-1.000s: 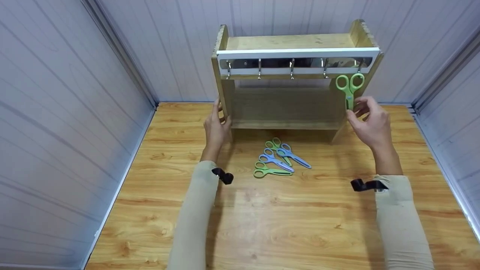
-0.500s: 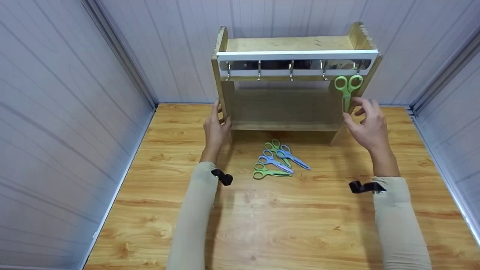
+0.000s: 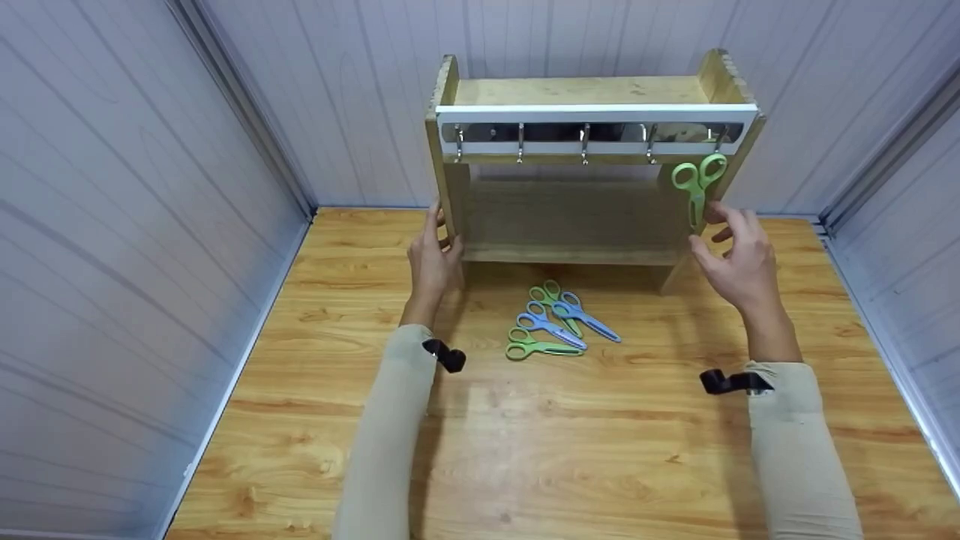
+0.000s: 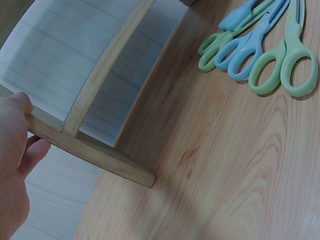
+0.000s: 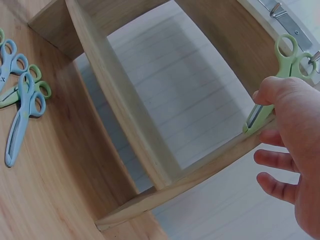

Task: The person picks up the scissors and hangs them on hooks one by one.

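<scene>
In the head view, green scissors [image 3: 697, 196] hang tilted, blades down, with one finger loop at the far-right hook of the hook rail [image 3: 596, 150]. My right hand [image 3: 745, 262] is beside their blades, thumb and index finger apart; the right wrist view has the thumb overlapping the green blades, so contact is hard to tell. On the left, my left hand [image 3: 431, 259] grips the side panel of a wooden rack [image 3: 570, 91], fingers outside and thumb at the front edge. Its fingers are partly hidden behind the panel in the left wrist view.
Several blue and green scissors lie on the wood-grain tabletop [image 3: 495, 442] before the rack, including blue scissors [image 3: 586, 317] and green scissors [image 3: 544, 347]. White panelled walls [image 3: 367, 105] enclose the back and both sides.
The green scissors at the hook have dropped slightly and tilted, one loop now higher. My right thumb and index finger have spread from the blades. The left hand keeps its hold.
</scene>
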`<state>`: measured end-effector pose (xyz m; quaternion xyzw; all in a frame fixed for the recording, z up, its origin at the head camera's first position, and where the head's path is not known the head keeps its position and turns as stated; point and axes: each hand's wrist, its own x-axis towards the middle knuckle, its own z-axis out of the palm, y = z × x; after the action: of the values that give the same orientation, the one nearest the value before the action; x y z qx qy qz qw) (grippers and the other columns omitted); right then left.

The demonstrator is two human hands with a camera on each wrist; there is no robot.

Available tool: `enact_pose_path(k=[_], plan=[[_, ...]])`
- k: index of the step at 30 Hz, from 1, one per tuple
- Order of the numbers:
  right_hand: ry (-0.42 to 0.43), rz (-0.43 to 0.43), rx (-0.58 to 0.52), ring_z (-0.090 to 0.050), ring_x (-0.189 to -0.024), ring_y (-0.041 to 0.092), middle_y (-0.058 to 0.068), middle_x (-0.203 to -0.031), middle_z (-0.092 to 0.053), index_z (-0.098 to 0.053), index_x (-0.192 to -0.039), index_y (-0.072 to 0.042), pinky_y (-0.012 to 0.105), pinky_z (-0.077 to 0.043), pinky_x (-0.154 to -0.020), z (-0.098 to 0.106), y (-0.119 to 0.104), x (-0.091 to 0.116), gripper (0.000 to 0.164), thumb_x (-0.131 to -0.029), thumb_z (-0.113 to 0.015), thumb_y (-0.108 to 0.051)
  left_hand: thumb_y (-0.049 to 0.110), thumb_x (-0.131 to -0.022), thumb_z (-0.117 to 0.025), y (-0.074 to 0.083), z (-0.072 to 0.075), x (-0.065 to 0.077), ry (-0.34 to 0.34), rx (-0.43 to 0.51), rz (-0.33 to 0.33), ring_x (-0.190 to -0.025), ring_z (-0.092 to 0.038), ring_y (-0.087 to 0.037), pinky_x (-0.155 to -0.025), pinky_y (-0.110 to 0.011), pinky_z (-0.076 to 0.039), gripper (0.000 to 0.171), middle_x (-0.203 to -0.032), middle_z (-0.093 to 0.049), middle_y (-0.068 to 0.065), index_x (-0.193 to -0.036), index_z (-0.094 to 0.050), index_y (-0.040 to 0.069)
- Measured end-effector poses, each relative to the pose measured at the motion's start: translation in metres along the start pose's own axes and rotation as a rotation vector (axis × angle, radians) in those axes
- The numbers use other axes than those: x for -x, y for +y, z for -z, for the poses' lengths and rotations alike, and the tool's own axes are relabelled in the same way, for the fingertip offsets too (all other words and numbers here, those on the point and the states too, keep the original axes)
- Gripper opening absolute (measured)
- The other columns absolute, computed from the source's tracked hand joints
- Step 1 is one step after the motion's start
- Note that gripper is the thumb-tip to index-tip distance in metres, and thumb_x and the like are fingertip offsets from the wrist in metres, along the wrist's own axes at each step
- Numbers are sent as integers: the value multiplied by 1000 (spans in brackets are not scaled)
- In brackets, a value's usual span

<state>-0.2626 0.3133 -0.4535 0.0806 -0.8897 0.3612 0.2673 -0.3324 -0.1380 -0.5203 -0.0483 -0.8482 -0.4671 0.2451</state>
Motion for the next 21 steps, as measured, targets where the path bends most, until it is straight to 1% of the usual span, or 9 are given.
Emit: enact_pose_path(k=[5,9,10,11,16,19,21], plan=[[-6,-5,-10,-70,-102,49,32,-130,-69,-64,-148,6,12,-39,-82,-1,5,2,50,-102,-75,-9,-1,-104,-74,1,1,1,-1,0,11,-136,-75,-44,-104,-48,-71,70,-148,-73,-27,-169,-48,8],[-15,-13,-8,-72,-103,51,32,-129,-71,-66,-147,6,16,-40,-83,-3,8,6,48,-102,-74,-9,0,-105,-74,1,1,2,-6,-10,1,-132,-77,-45,-101,-48,-72,71,-148,-72,-28,-170,-47,10],[-16,-14,-5,-72,-103,52,32,-128,-71,-66,-146,5,13,-39,-83,-4,9,8,47,-102,-74,-9,0,-105,-74,1,0,3,-6,-12,-4,-131,-77,-47,-101,-49,-72,71,-148,-72,-28,-170,-47,10],[-15,-15,3,-72,-103,51,31,-127,-71,-67,-145,5,14,-40,-83,-4,10,9,46,-102,-74,-9,0,-105,-74,1,0,3,-6,-13,-7,-132,-76,-46,-101,-49,-72,71,-147,-73,-28,-169,-47,10],[3,-13,20,-73,-100,48,30,-124,-73,-69,-142,5,6,-38,-79,-8,11,11,45,-101,-75,-10,-1,-104,-74,-1,-1,1,-1,-20,-15,-132,-76,-46,-101,-47,-72,70,-146,-74,-27,-168,-48,9],[15,-7,12,-73,-99,48,30,-122,-74,-70,-141,6,2,-36,-79,-11,11,11,44,-100,-76,-8,0,-105,-74,0,0,0,0,-16,-10,-134,-76,-44,-102,-47,-72,70,-147,-73,-27,-169,-49,10],[22,-4,5,-74,-98,50,30,-120,-75,-70,-140,7,0,-36,-79,-12,12,12,43,-99,-76,-7,0,-105,-74,0,0,0,-1,-14,-9,-134,-76,-44,-102,-47,-72,70,-147,-73,-27,-169,-49,11]])
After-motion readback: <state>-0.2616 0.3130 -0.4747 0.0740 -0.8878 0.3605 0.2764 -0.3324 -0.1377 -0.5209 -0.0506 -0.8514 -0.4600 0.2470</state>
